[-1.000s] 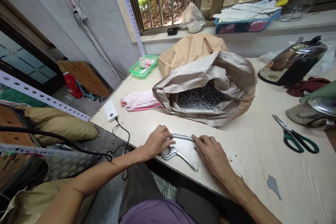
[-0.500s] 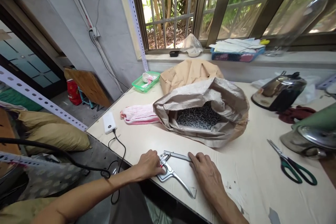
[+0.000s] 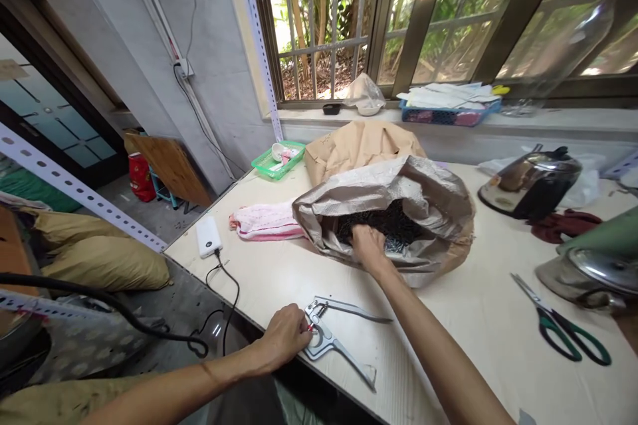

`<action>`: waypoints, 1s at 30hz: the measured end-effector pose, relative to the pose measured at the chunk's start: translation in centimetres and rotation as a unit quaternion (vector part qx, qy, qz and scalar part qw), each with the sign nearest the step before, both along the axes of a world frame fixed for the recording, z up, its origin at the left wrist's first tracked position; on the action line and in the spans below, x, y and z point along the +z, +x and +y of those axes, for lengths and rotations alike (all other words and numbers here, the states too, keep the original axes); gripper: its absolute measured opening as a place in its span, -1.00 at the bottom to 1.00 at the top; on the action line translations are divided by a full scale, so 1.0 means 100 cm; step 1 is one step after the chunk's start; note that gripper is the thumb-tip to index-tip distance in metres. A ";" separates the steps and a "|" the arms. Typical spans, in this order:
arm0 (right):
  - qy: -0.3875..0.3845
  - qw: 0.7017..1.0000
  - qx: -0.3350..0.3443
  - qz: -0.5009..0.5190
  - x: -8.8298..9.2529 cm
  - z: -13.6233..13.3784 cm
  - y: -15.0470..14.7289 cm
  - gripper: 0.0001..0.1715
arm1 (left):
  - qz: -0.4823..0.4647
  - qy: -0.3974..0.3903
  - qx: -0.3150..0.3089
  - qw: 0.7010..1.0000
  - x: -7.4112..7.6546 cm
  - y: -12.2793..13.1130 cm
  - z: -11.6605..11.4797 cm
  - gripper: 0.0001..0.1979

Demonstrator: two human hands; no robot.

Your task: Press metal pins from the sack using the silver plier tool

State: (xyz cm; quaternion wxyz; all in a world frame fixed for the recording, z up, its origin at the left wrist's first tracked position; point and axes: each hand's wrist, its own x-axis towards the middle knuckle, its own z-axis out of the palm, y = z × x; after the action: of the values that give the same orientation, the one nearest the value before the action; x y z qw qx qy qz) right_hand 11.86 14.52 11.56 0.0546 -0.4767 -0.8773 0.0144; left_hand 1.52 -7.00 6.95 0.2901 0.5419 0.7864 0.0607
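Note:
My left hand (image 3: 285,337) is closed around the head of a silver spring-loaded hand pliers tool (image 3: 323,340), which lies on the table near the front edge. A bit of red shows by my fingertips. The tool's two long handles spread apart toward the right. My right hand (image 3: 367,243) reaches into the mouth of a paper sack (image 3: 343,191), its fingers bent down into a heap of small dark metal pieces (image 3: 399,222). The fingertips are hidden there, so what they pinch cannot be made out.
Black-handled scissors (image 3: 561,322), a metal mug (image 3: 578,275) and a kettle (image 3: 531,179) stand or lie to the right. On the left are a white power bank (image 3: 208,236) with a cable, a pink-striped cloth (image 3: 266,221) and a green basket (image 3: 274,169).
My right hand has let go of the tool's upper handle and moved forward into the sack. My left hand stays on the tool, whose handles now lie slightly farther right.

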 end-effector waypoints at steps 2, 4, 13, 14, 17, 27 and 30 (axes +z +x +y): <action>-0.021 1.000 -0.012 -0.016 -0.003 0.003 -0.008 -0.71 | -0.035 0.020 0.015 0.999 0.001 0.002 -0.005 -0.85; -0.041 0.999 -0.018 -0.028 -0.003 0.005 -0.011 -0.72 | -0.074 0.037 0.036 0.996 0.005 0.000 -0.008 -0.83; 0.023 1.000 0.018 0.008 0.014 -0.020 0.008 -0.65 | -0.133 0.199 0.069 0.969 0.025 -0.023 -0.010 -0.82; 0.029 0.999 0.026 0.012 0.013 -0.027 0.010 -0.66 | -0.124 0.193 0.055 0.972 0.024 -0.021 -0.009 -0.83; 0.036 0.997 0.059 0.034 0.009 -0.053 0.019 -0.68 | -0.079 0.113 0.005 0.990 0.022 -0.011 -0.007 -0.85; -0.009 0.966 0.233 0.113 -0.042 -0.162 0.084 -0.80 | -0.088 0.032 0.010 0.996 0.014 -0.007 -0.012 -0.82; 0.000 0.963 0.245 0.111 -0.053 -0.170 0.089 -0.78 | -0.100 0.066 0.017 0.993 0.009 -0.010 -0.013 -0.79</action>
State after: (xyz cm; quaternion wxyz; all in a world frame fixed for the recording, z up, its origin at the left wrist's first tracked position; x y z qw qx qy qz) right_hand 20.74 -2.52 6.24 0.1466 -0.2421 -0.9558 0.0797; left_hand 0.49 -8.29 7.89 0.3293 0.5374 0.7571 0.1717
